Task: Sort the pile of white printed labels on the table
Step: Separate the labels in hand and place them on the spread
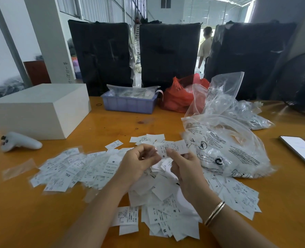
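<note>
Two bare forearms are seen closest to the camera, reaching forward over the counter (pixel 166 122), and a thin gold bangle (pixel 214 213) is worn on the right wrist. A small white label (pixel 172 148) marked with the letter M is held up between both hands, above the pile. It is pinched at its left edge by the curled fingers of the left hand (pixel 139 162), and its lower edge is gripped by the thumb and fingers of the right hand (pixel 185 169).

The pile of white printed labels (pixel 158 199) is spread on the orange wooden surface under and around the hands. On the left, the labels are fanned out in a loose row; size letters such as M, S and XXL can be read on some. More labels lie in a heap near the front edge and to the right.

Just to the right of the hands a clear plastic bag (pixel 225 149) with black print is lying, touching the pile. A phone (pixel 301 149) with a lit screen rests near the right edge. On the left a white controller (pixel 20 142) is placed beside a white box (pixel 40 110). Further back a blue tray (pixel 129 102) and a red bag (pixel 182 95) stand next to each other, in front of three black wrapped bundles (pixel 167 54).
</note>
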The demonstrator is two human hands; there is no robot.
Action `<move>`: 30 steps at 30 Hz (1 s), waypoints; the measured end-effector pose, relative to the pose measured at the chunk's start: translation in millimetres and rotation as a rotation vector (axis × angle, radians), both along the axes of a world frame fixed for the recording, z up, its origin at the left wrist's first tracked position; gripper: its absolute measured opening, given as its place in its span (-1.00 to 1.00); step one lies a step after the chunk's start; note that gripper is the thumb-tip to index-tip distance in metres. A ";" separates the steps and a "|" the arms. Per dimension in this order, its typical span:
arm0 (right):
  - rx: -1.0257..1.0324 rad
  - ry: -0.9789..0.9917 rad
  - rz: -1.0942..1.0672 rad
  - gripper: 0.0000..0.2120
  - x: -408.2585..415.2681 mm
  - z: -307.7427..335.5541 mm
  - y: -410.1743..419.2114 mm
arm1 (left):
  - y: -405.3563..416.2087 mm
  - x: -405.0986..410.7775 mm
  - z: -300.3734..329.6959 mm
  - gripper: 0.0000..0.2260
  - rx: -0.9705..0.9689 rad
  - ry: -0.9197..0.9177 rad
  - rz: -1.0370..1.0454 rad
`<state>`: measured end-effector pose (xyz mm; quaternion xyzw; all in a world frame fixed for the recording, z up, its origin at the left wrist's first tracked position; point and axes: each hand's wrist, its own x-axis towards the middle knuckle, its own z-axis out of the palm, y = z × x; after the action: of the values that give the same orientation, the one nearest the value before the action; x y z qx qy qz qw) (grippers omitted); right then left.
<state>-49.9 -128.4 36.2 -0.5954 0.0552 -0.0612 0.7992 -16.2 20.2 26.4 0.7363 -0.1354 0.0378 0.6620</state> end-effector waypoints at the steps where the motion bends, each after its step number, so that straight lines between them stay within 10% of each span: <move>1: 0.009 -0.023 0.003 -0.68 -1.0 1.2 0.4 | -0.1 0.2 -0.3 -0.83 -0.006 0.002 -0.003; 30: -0.105 -0.255 0.147 -0.71 0.5 -3.6 -6.3 | 2.8 1.3 0.6 -0.68 -0.088 -0.019 -0.007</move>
<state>-49.4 -134.6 32.7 -0.6261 -0.0941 -0.0804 0.7699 -14.9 23.0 26.9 0.7056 -0.1422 0.0485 0.6925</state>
